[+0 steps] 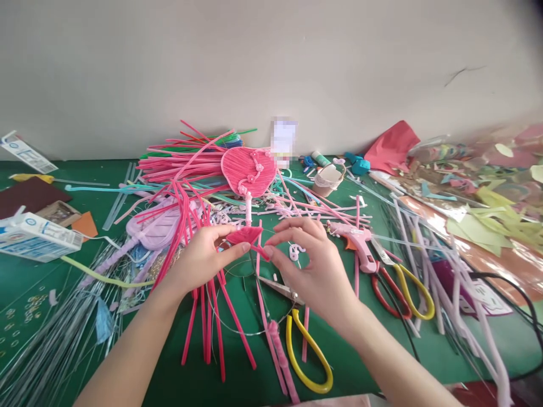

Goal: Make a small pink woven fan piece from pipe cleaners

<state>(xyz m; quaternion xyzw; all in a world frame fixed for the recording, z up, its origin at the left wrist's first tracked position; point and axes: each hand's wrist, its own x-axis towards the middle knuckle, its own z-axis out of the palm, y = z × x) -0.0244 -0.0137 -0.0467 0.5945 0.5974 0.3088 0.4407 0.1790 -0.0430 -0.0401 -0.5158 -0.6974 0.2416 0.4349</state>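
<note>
My left hand (212, 251) pinches a small pointed piece made of red-pink pipe cleaners (246, 236) between thumb and fingers. At its right end, the thumb and index finger of my right hand (303, 254) close on a short pink end of the same piece. Beneath both hands, a thin wire hoop joins a pink wrapped handle (281, 359). Yellow-handled scissors (307, 353) lie beside that handle, blades pointing up left. Loose red-pink pipe cleaners (229, 316) spread out under my left hand. Behind my hands stands a pink round fan (248, 172) decorated with small flowers.
A pink glue gun (358, 243) and red-and-yellow-handled scissors (401, 288) lie to the right. A lilac leaf-shaped fan (153, 226), thin wires (59, 333) and a milk carton (38, 236) occupy the left. A paper cup (327, 180) is at the back, with paper scraps (483, 226) far right.
</note>
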